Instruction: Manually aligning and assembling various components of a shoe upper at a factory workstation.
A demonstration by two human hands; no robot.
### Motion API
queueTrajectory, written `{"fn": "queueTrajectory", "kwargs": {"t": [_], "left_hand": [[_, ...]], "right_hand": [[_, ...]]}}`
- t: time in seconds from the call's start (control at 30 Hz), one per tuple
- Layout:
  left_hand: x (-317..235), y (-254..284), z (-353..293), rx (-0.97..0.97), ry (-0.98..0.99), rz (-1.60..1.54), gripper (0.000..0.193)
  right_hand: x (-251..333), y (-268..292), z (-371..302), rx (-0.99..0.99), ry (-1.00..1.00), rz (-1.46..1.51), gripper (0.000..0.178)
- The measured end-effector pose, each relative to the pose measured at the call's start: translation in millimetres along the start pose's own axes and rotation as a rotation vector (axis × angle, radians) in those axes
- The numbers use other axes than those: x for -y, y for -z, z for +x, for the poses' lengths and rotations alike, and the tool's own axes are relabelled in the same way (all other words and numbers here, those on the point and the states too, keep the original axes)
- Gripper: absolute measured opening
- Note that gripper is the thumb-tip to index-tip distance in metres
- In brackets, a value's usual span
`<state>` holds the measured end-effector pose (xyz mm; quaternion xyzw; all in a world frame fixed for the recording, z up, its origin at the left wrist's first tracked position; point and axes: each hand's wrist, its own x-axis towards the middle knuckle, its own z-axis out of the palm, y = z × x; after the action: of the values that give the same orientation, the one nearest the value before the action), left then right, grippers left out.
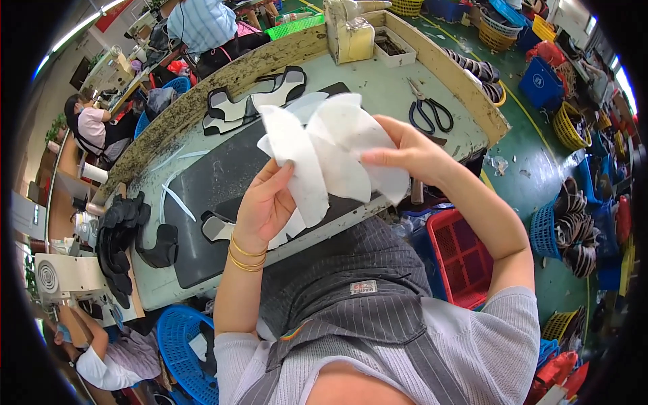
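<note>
Several thin white curved cut pieces (341, 145), fanned over one another, are held up above the table. My left hand (266, 199) pinches the lower left of a long curved white piece (304, 162) between thumb and fingers. At the other side of the fan, my right hand (408, 148) is closed on the white pieces, its thumb on top and its fingers partly hidden behind them. Beneath lies a dark cutting mat (202, 182). Black and white shaped shoe pieces (233, 104) lie at the far left of it, and another black and white piece (217, 228) is by my left wrist.
Pliers with dark handles (432, 111) lie far right, near a small box (393, 48). A raised wooden rim (182, 84) borders the table. Black padded pieces (121, 229) are piled at left. Baskets stand beside me, blue (177, 351) and red (462, 253). Other people sit left.
</note>
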<state>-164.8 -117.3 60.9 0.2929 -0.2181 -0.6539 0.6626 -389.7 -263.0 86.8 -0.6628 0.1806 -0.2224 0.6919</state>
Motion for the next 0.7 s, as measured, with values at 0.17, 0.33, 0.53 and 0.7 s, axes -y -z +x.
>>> {"fn": "queueTrajectory", "kwargs": {"t": [0.17,0.33,0.53,0.7], "left_hand": [[1.3,-10.5,20.9,0.030,0.011,-0.016,0.029],[-18.2,-31.2,23.7,-0.067,-0.174,0.051,0.033],[-18.3,4.9,9.9,-0.204,-0.180,0.061,0.027],[-18.9,22.5,-8.9,-0.379,-0.111,0.013,0.027]], "right_hand": [[-10.8,11.4,3.2,-0.141,-0.050,0.113,0.042],[-23.2,58.8,10.0,-0.280,-0.010,0.414,0.037],[-28.6,158.1,32.9,-0.826,0.300,0.529,0.041],[-40.1,263.4,127.8,-0.921,0.489,0.441,0.041]]}}
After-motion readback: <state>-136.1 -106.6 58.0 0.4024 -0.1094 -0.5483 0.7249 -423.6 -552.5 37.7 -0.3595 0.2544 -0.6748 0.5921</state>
